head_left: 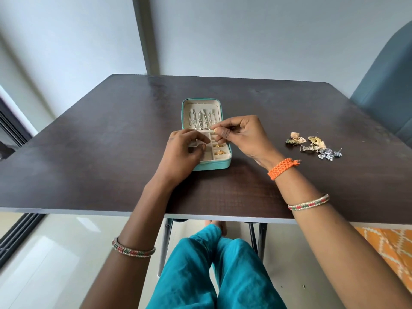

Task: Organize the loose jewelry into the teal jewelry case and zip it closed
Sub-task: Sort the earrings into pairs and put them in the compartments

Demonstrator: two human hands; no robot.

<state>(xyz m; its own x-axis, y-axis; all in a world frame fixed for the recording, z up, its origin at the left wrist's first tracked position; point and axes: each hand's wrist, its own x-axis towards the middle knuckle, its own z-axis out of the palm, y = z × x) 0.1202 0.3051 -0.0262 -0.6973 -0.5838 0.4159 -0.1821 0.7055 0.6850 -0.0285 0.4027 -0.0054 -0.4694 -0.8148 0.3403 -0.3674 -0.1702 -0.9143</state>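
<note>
Teal-clad knees (214, 268) sit closest, tucked under the near edge of the dark tabletop (89, 166). Beaded bangles circle both forearms, and an orange braided band (282, 168) wraps the right wrist.

Near the middle of the tabletop lies the teal jewelry case (207, 134), unzipped and spread flat. Its far half holds several silver chains (201, 120) hung side by side against the cream lining. Its near half is divided into small compartments, and two on the right side each hold a gold ring (219, 151).

Over the left part of the near half rests the left hand (184, 150), fingers curled inward onto the lining; whether it has hold of anything I cannot tell. At the hinge line, the right hand (242, 133) pinches a small gold piece (215, 130) between thumb and fingertips.

Well to the right of the case, a loose heap of earrings (313, 146) lies on the tabletop.
</note>
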